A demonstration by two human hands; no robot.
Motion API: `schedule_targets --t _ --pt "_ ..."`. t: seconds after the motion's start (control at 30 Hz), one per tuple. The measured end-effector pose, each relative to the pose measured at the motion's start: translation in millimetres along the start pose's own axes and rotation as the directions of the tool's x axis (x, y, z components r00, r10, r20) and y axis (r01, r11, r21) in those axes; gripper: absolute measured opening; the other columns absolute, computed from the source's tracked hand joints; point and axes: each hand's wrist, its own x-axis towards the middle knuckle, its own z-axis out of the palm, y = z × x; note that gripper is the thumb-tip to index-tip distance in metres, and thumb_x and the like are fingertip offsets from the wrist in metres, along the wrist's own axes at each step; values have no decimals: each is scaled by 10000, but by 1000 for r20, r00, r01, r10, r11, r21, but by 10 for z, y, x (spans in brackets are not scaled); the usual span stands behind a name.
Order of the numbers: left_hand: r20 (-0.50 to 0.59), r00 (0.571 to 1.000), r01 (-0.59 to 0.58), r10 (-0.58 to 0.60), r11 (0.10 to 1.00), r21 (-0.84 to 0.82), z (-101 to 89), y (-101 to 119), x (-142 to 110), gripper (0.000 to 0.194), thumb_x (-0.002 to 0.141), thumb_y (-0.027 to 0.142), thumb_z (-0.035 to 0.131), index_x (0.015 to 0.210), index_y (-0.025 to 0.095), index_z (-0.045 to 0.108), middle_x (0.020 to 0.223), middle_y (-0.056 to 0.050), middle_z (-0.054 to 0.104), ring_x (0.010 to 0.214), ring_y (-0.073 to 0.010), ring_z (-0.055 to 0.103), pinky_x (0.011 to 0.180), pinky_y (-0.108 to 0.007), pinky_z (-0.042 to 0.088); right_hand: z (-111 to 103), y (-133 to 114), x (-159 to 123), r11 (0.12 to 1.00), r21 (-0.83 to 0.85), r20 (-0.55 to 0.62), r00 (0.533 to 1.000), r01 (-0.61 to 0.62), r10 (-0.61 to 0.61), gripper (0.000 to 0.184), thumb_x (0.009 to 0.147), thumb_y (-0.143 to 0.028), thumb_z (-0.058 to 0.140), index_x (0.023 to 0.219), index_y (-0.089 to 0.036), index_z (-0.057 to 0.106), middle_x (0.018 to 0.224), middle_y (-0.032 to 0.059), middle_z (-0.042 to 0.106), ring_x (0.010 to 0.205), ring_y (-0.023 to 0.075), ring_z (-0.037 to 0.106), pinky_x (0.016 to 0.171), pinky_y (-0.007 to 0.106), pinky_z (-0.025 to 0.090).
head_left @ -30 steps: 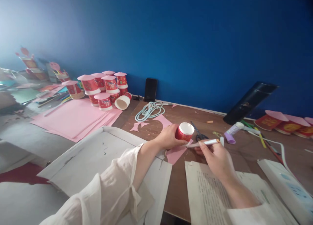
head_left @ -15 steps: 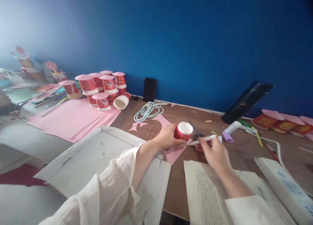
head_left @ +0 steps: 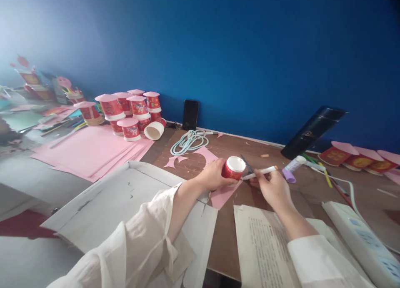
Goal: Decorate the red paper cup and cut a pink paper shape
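My left hand (head_left: pixel 215 174) is wrapped round a red paper cup (head_left: pixel 233 172) whose pale end faces up. The cup stands on a piece of pink paper (head_left: pixel 222 196), partly hidden beneath it. My right hand (head_left: pixel 273 188) grips a white marker pen (head_left: pixel 265 170) with an orange end. The pen's tip points left and meets, or nearly meets, the lower right side of the cup; I cannot tell whether it touches. Just behind the pen lie dark scissors (head_left: pixel 246 163), partly covered by my right fingers. Pink offcuts (head_left: pixel 204 155) lie behind the cup.
Pink-topped red cups (head_left: pixel 137 106) stand stacked at the left behind pink sheets (head_left: pixel 90 150). A coiled pale cable (head_left: pixel 189 142) and a phone (head_left: pixel 191 114) are at the wall. On the right are a black flask (head_left: pixel 314 131), a glue stick (head_left: pixel 295 165) and a power strip (head_left: pixel 359 234).
My right hand has shifted slightly up with the marker pen, its tip staying by the cup's lower side. My left hand keeps its hold on the cup.
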Motion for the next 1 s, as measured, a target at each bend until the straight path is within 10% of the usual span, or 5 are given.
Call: schedule_targets --t 1.0 --pt "-2 999 48 -48 985 163 -19 95 -4 557 665 580 720 1074 232 573 1058 -80 641 1111 -348 552 993 -499 394 87 -433 289 995 -100 104 994 -16 27 269 804 -438 557 661 -230 651 665 80 720 775 268 709 683 317 478"
